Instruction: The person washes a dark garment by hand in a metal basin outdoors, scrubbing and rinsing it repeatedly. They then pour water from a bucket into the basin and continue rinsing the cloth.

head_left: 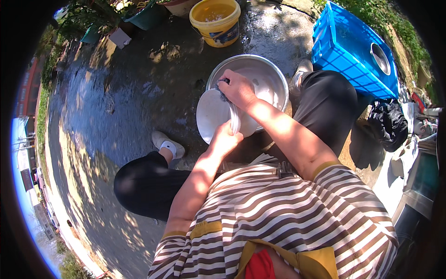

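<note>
My left hand [225, 139] is closed on the near edge of a pale metal bowl [213, 116], which is tipped on its side with its round bottom toward the left. My right hand [238, 89] presses a dark grey wire scrubber [223, 91] against the bowl's far edge; its fingers are bent around the scrubber. Both hands are over the near left part of a wide metal basin [278, 88] between my knees. The bowl covers part of the basin's rim, and the inside of the bowl is turned away from view.
Beyond the basin stands a yellow bucket [223, 39] with liquid in it. A blue plastic crate [348, 60] at the far right holds a metal bowl [380, 59]. Dark cloth [389, 124] lies below the crate. Plant pots [147, 17] line the far left of the wet ground.
</note>
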### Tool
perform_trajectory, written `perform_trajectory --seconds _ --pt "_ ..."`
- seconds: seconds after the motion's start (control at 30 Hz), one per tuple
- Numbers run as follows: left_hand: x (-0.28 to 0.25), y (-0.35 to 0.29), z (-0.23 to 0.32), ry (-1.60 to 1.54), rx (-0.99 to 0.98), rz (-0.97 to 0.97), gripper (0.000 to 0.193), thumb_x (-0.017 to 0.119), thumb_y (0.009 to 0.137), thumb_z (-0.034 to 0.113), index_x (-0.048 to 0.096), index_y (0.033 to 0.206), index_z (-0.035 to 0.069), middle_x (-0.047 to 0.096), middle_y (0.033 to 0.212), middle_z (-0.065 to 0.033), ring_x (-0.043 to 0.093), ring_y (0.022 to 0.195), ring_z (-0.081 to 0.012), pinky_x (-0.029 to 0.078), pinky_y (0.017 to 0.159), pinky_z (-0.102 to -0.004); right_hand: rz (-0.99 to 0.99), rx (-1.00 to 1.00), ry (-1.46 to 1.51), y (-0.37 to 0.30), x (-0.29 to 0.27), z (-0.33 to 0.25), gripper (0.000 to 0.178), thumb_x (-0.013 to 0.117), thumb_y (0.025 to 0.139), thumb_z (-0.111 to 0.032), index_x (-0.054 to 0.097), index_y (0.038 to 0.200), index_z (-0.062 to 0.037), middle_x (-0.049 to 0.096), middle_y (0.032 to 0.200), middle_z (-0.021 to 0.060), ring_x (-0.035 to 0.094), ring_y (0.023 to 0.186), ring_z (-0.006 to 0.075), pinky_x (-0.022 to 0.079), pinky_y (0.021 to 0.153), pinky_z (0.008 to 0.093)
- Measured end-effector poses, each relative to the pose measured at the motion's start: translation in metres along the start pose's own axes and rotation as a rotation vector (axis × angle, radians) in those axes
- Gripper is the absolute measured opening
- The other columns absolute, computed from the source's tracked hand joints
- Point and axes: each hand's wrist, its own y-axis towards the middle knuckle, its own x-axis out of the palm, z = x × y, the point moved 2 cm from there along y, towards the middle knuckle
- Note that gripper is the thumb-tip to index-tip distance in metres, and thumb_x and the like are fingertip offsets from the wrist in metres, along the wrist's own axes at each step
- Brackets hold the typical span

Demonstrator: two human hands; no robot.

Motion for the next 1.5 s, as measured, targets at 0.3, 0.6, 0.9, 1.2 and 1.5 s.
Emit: perform_trajectory --seconds 0.3,0.6,0.9,1.2,1.5 --pt "-0.01 0.0 0.001 0.013 0.076 0.008 0.033 0.066 0.084 0.002 0.067 0.116 -0.002 0.07 0.088 -0.0035 0.063 0.083 -0.0112 0.052 0.077 -0.0308 0.05 -0.073 -0.023 -0.009 0.003 0.006 0.021 0.065 0.091 -0.028 0.072 0.103 -0.0127 0.073 0.105 0.0144 0.071 0.093 0.0401 0.057 0.082 0.0501" --pt "-0.022 0.014 -0.011 -0.229 0.263 0.141 0.026 0.067 0.083 0.009 0.072 0.105 -0.003 0.076 0.09 -0.0181 0.074 0.084 -0.0242 0.055 0.076 -0.0383 0.093 -0.211 -0.046 -0.061 0.018 -0.009 0.02 0.066 0.091 -0.029 0.07 0.102 -0.013 0.07 0.103 0.0143 0.07 0.095 0.0388 0.057 0.083 0.049" --pt "0.001 -0.011 0.017 -0.072 0.104 -0.079 0.039 0.064 0.083 0.007 0.064 0.121 0.004 0.062 0.084 -0.0063 0.056 0.075 -0.0188 0.049 0.073 -0.0322 -0.157 0.248 0.019 0.029 -0.007 0.028 0.051 0.084 0.079 -0.038 0.072 0.116 -0.0061 0.077 0.108 0.0154 0.075 0.095 0.027 0.057 0.088 0.0387" --pt "-0.022 -0.009 0.035 0.397 0.047 -0.059 0.04 0.067 0.086 0.018 0.067 0.125 0.007 0.075 0.104 -0.0193 0.072 0.099 -0.0388 0.055 0.093 -0.0454 -0.09 0.165 -0.064 0.016 -0.008 0.022 0.068 0.084 0.071 -0.031 0.064 0.129 -0.002 0.074 0.114 0.0233 0.072 0.108 0.0363 0.055 0.097 0.0424" --pt "-0.023 0.029 -0.021 -0.501 -0.023 0.069 0.039 0.077 0.085 0.009 0.071 0.121 -0.003 0.074 0.11 -0.0098 0.068 0.101 -0.0183 0.054 0.091 -0.0347 -0.137 0.179 0.194 -0.011 0.015 0.009 0.068 0.082 0.084 -0.045 0.063 0.128 0.002 0.074 0.114 0.0257 0.072 0.111 0.0372 0.055 0.097 0.0446"
